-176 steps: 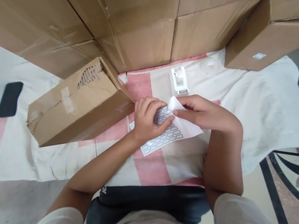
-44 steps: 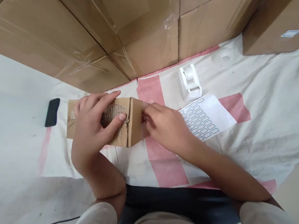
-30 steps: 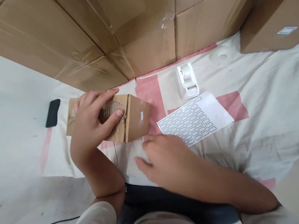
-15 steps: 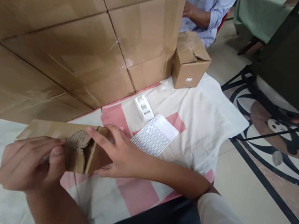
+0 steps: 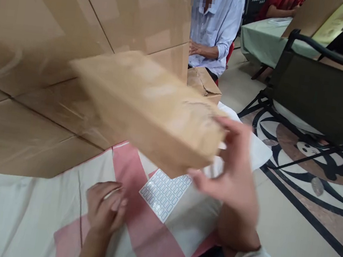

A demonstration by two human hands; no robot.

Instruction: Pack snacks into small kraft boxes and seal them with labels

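Observation:
My right hand [image 5: 232,170] grips one end of a long brown cardboard box [image 5: 149,108] and holds it up in the air, blurred by motion. My left hand [image 5: 104,210] rests low on the white and pink cloth [image 5: 150,243], its fingers curled together, apart from the box. What, if anything, is in those fingers I cannot make out. A white sheet of small blue-edged stickers [image 5: 165,189] lies on the cloth under the raised box, between my two hands.
Large taped cartons [image 5: 43,44] form a wall at the left and back. Another person in a light blue shirt [image 5: 215,22] sits behind a small carton [image 5: 204,84]. A dark folding chair [image 5: 319,84] stands at the right on patterned floor [image 5: 309,163].
The box has gone from both hands near the cloth up into the air in my right hand alone. My left hand has let go and dropped to the cloth. The camera tilted up.

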